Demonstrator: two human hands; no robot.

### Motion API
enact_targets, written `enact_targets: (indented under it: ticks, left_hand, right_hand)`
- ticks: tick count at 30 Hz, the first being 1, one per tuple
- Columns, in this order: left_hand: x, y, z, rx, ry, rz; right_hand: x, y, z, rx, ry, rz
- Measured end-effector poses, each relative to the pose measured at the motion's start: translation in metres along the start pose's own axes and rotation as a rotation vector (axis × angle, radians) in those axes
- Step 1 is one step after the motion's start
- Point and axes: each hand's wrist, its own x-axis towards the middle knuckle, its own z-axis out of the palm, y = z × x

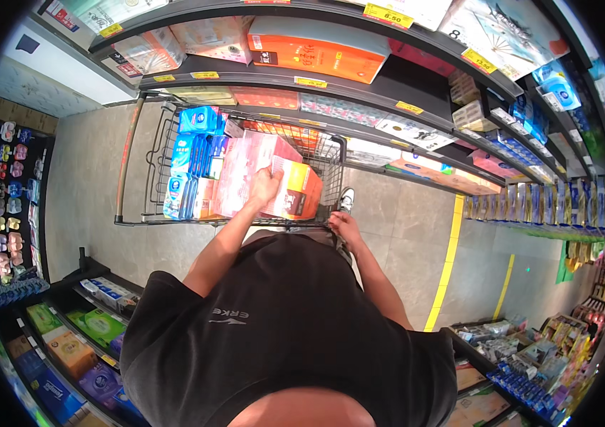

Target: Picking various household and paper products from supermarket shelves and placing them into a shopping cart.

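Observation:
A wire shopping cart (155, 160) stands in front of me, loaded with packs of tissues. My left hand (266, 188) reaches into it and rests on a pale plastic-wrapped pack, beside a pink pack (233, 176); whether its fingers grip anything is unclear. Just right of that hand lies an orange pack with a yellow patch (305, 195). Blue tissue packs (184, 152) are stacked at the cart's left end. My right hand (342, 223) is at the near right corner of the cart, its fingers bent by the rim; its hold cannot be made out.
Shelves (281, 74) of boxed and wrapped paper goods run along the far side. More shelves hold packs (70, 352) at lower left. A rack of slippers (0, 192) stands at far left. Yellow floor tape (447, 261) crosses the aisle at right, with mixed small goods (537, 347) at lower right.

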Motion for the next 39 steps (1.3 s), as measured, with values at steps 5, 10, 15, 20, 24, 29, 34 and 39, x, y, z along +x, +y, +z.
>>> enact_targets:
  ticks: [5, 10, 15, 20, 24, 29, 34, 39]
  left_hand:
    - [-0.015, 0.05, -0.04, -0.213, -0.232, -0.135]
    - [-0.051, 0.082, -0.075, -0.531, -0.246, -0.012]
    - [-0.075, 0.139, -0.144, -0.794, -0.381, 0.143]
    - [-0.082, 0.153, -0.18, -0.975, -0.482, 0.252]
    - [-0.087, 0.168, -0.193, -0.951, -0.487, 0.493]
    - [-0.085, 0.174, -0.2, -1.061, -0.666, 0.834]
    - [-0.084, 0.192, -0.201, -1.152, -0.919, 1.064]
    - [-0.093, 0.216, -0.209, -0.544, -0.86, 1.184]
  right_hand:
    - [0.013, 0.013, -0.003, 0.09, -0.073, -0.025]
    - [0.003, -0.007, 0.004, 0.084, 0.045, 0.022]
    - [0.005, -0.021, 0.005, 0.219, -0.008, 0.098]
    - [0.013, -0.043, 0.027, 0.481, -0.102, 0.248]
    - [0.017, -0.064, 0.049, 0.634, -0.32, 0.277]
    - [0.007, -0.089, 0.049, 0.877, -0.55, 0.078]
    - [-0.003, -0.112, 0.041, 0.952, -0.465, -0.059]
    - [-0.004, -0.149, 0.034, 0.891, -0.238, -0.534]
